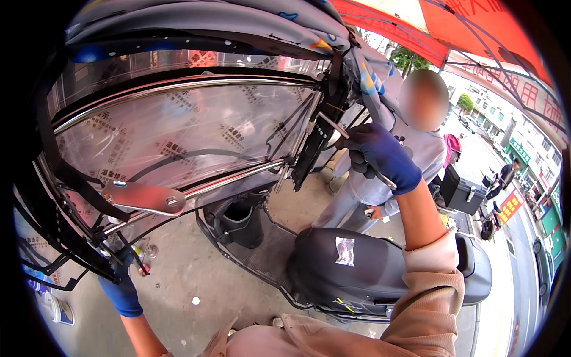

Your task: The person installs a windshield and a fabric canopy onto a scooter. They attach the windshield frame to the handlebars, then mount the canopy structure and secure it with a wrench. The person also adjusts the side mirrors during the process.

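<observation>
Roadside: red canopy (496, 30) overhead, black scooter (351, 268) on the concrete (190, 324), person in grey (425, 153) standing just beyond it.
Clear-sheeted frame (208, 119): up at the left, at the scooter's front end.
Right hand (380, 156): blue-gloved, curled closed round a slim metal tool (332, 124), its tip near the frame's black post (310, 156).
Left hand (122, 293): blue-gloved, down by the frame's lower corner; fingers half hidden, so I can't tell whether it grips anything.

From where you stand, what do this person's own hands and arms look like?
The left hand and right hand wear blue gloves; the right one has dark patches over the fingers. The right forearm is bare up to a tan sleeve with a paler cuff.
</observation>
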